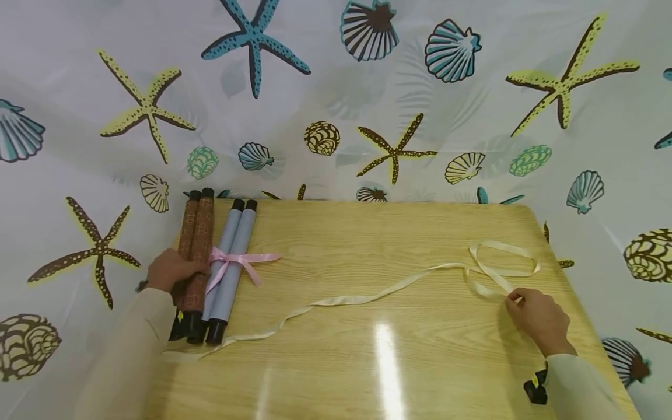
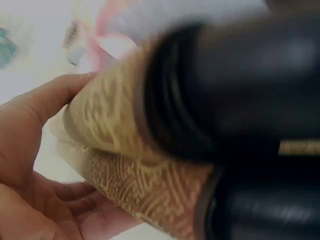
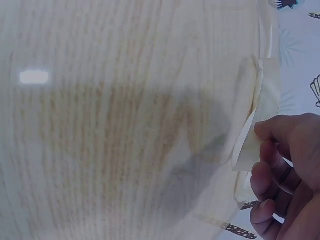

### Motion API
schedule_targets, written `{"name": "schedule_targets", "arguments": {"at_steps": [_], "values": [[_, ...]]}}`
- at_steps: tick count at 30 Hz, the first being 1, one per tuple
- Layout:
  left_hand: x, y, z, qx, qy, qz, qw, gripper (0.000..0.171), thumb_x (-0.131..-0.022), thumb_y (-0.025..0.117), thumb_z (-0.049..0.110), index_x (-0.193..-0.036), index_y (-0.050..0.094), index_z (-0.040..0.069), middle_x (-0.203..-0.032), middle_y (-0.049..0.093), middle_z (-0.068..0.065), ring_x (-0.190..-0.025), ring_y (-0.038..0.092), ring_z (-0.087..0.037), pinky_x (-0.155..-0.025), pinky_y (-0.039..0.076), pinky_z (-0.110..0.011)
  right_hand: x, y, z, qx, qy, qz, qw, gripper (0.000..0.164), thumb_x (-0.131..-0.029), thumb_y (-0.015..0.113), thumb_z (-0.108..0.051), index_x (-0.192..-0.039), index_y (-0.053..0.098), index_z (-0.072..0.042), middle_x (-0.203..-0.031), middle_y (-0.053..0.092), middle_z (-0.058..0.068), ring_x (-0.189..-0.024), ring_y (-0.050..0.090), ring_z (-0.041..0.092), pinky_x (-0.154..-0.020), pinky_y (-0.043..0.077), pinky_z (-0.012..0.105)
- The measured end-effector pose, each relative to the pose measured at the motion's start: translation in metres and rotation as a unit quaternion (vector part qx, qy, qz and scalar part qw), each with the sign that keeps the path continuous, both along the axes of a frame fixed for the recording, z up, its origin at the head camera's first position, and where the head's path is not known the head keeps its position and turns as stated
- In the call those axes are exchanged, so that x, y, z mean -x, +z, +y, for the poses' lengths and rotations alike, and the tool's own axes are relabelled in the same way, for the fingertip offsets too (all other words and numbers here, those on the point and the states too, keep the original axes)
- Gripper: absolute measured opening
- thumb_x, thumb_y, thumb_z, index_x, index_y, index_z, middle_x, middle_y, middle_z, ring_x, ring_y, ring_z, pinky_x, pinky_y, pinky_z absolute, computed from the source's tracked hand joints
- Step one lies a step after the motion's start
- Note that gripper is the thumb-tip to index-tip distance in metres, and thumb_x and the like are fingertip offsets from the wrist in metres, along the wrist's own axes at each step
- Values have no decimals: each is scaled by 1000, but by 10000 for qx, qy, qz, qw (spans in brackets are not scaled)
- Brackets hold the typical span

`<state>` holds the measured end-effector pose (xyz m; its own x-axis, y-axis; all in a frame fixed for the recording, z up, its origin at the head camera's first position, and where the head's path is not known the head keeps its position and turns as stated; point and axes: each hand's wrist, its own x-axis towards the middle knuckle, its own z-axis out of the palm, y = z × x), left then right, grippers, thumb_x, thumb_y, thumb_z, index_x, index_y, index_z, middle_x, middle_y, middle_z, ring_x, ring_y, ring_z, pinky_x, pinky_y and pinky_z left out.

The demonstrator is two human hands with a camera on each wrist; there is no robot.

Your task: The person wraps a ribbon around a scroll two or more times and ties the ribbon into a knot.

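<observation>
Two brown patterned scrolls [image 1: 202, 233] with black ends lie side by side at the table's left, and my left hand [image 1: 170, 270] grips them. In the left wrist view the thumb lies along one brown scroll [image 2: 107, 110], with fingers beneath the pair. Beside them are two grey-blue scrolls [image 1: 228, 294] tied with a pink ribbon [image 1: 231, 258] in a bow. My right hand [image 1: 539, 319] pinches a long cream ribbon [image 1: 343, 300] between thumb and forefinger near the table's right side. This ribbon [image 3: 270, 87] runs left across the table toward the scrolls' lower ends.
Everything lies on a light wood-grain table [image 1: 336, 361] with rounded corners. A white cloth [image 1: 294, 99] printed with starfish and shells hangs behind it and to both sides. Near the right hand the cream ribbon bends into loose loops.
</observation>
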<state>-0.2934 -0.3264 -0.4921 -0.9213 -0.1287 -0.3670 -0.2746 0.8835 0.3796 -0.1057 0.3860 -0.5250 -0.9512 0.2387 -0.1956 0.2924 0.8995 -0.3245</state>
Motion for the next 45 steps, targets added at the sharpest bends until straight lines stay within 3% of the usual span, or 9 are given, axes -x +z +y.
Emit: {"name": "schedule_targets", "arguments": {"at_steps": [4, 9, 12, 16, 22, 27, 33, 39, 45], "values": [[-31, 24, 19, -898, 304, -303, 9950, 76, -79, 78, 54, -109, 54, -11, -85, 62, -12, -68, 61, -18, -56, 51, -32, 2, 6, -4, -84, 89, 201, 9997, 35, -101, 51, -29, -112, 68, 0, -96, 72, 24, -47, 52, 17, -41, 39, 33], [-62, 35, 65, -1777, 307, -495, 9824, 89, -82, 77, 51, -133, 40, -11, -108, 61, -22, -79, 67, -21, -64, 57, -36, 4, 11, -5, -54, 68, 113, 9999, 36, -102, 50, -31, -114, 67, -1, -102, 71, 25, -51, 55, 17, -44, 41, 35], [-76, 29, 102, -2020, 87, -290, 9789, 79, -81, 80, 44, -129, 45, -9, -112, 62, -25, -82, 68, -25, -66, 58, -38, 5, 9, -6, -19, 79, 49, 10000, 38, -103, 49, -32, -116, 66, -1, -105, 70, 26, -53, 56, 17, -44, 42, 36], [-87, 14, 159, -2278, 19, -212, 9735, 67, -77, 84, 39, -117, 55, -5, -103, 65, -22, -78, 69, -26, -62, 58, -38, 6, 4, -10, -11, 139, 133, 9998, 37, -103, 50, -31, -116, 67, -1, -105, 70, 26, -52, 56, 17, -44, 43, 35], [-106, -5, 243, -2068, -148, -268, 9779, 70, -69, 88, 46, -110, 55, 0, -94, 62, -14, -72, 64, -23, -53, 51, -32, 4, 3, -12, -12, 158, 256, 9995, 36, -102, 51, -30, -115, 67, -1, -104, 71, 25, -51, 55, 15, -43, 42, 34], [-123, -14, 293, -1877, -481, -105, 9810, 76, -69, 88, 44, -115, 51, -2, -93, 60, -14, -76, 61, -26, -58, 50, -35, 4, 8, -15, 15, 158, 415, 9990, 35, -102, 51, -30, -111, 69, -2, -102, 72, 24, -50, 55, 15, -42, 42, 34], [-137, -27, 323, -1537, -616, 90, 9862, 79, -66, 91, 42, -116, 49, -3, -93, 61, -16, -78, 62, -29, -66, 54, -42, 5, 9, -18, 69, 80, 428, 9990, 35, -102, 51, -31, -112, 68, -2, -102, 72, 24, -51, 55, 17, -43, 42, 34], [-139, -37, 336, -1100, -563, 266, 9920, 81, -63, 93, 44, -112, 48, -2, -92, 60, -16, -81, 64, -32, -70, 56, -44, 7, 5, -20, 99, 65, 419, 9991, 34, -101, 53, -30, -112, 68, -2, -103, 72, 24, -51, 56, 16, -42, 42, 34], [-140, -52, 340, -938, -516, 430, 9933, 91, -64, 90, 54, -120, 45, -2, -101, 58, -18, -86, 64, -33, -74, 56, -45, 6, 3, -22, 223, 53, 440, 9988, 35, -102, 52, -31, -113, 68, -2, -102, 72, 23, -53, 56, 17, -44, 41, 34]]}}
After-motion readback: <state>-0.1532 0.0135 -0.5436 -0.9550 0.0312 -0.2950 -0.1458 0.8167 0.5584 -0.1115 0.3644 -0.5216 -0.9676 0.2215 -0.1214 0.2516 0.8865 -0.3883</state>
